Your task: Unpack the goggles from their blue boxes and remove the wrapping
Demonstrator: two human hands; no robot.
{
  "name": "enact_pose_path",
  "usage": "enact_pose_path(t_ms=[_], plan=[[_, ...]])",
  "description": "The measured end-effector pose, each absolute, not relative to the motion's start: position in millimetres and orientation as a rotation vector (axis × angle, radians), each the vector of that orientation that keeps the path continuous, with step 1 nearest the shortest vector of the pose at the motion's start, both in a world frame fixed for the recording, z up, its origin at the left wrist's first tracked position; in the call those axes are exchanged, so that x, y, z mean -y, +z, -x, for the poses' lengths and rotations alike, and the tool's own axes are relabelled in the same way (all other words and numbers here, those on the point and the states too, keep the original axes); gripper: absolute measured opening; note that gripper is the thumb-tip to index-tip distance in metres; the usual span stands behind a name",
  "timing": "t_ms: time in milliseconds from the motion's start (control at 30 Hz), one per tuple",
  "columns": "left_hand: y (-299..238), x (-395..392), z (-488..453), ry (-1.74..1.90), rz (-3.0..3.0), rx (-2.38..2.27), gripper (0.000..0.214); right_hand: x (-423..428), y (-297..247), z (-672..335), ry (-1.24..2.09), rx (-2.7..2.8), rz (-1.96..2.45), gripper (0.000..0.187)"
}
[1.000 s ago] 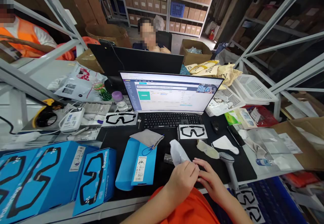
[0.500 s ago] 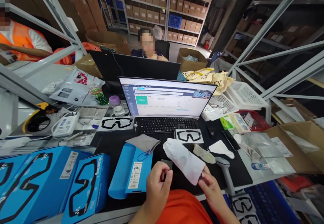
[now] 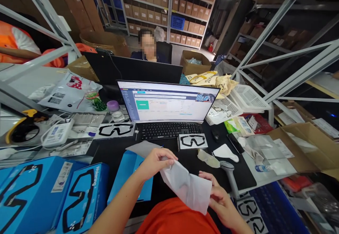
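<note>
Both my hands hold a white, thin, slightly see-through pouch (image 3: 186,186) above the front of the desk. My left hand (image 3: 160,161) pinches its upper left end. At its right edge, my right hand (image 3: 219,200) grips with thumb and fingers. A faint darker shape shows through, but I cannot tell what is inside. Behind my left forearm lies an open blue box (image 3: 122,177), with a grey cloth pouch (image 3: 141,148) at its top. A yellowish clear lens (image 3: 209,159) and a white nose-shaped piece (image 3: 226,153) lie beyond my right hand, near a grey handheld scanner (image 3: 229,175).
Blue goggle-print boxes (image 3: 82,198) stand at left. Ahead are a monitor (image 3: 169,103), keyboard (image 3: 166,131), mouse (image 3: 215,134) and small goggle-print box (image 3: 192,142). White baskets (image 3: 250,98) and an open carton (image 3: 307,145) stand at right. A person (image 3: 148,47) sits opposite.
My left hand has moved up and across onto the pouch's upper left end, leaving the small clear piece it was at. The pouch is lower and now stretched between both hands. The view has shifted slightly.
</note>
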State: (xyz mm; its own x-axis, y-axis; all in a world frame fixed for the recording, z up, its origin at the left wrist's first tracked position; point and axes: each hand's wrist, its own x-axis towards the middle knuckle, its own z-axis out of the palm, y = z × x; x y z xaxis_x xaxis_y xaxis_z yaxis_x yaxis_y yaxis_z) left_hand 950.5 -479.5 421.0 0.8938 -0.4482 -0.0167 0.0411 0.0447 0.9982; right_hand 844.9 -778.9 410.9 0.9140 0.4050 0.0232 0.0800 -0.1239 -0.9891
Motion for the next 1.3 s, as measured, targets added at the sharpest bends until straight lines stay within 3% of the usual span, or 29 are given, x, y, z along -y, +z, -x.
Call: enact_pose_path(t_ms=[167,333,533,700,900,1133,1300], plan=[[416,480,-940,-0.304,-1.324,0.039,0.034,785,422,-843,0.332,0.404,1.688,0.033],[432,472,-935,-0.266,-1.543,0.201,0.033,788,428,-844,0.368,0.421,1.707,0.033],[458,478,-914,0.302,-2.125,0.546,0.041,782,424,-845,0.347,0.419,1.68,0.033],[490,485,-911,-0.036,-2.166,0.986,0.036,783,429,-846,0.367,0.447,1.693,0.031],[495,501,-925,-0.361,-1.851,0.943,0.005,787,438,-847,0.393,0.507,1.729,0.035],[480,514,-916,-0.571,-1.723,0.907,0.011,787,442,-845,0.465,0.595,1.774,0.029],[489,514,-913,-0.465,-1.933,0.814,0.017,784,446,-848,0.475,0.63,1.82,0.025]])
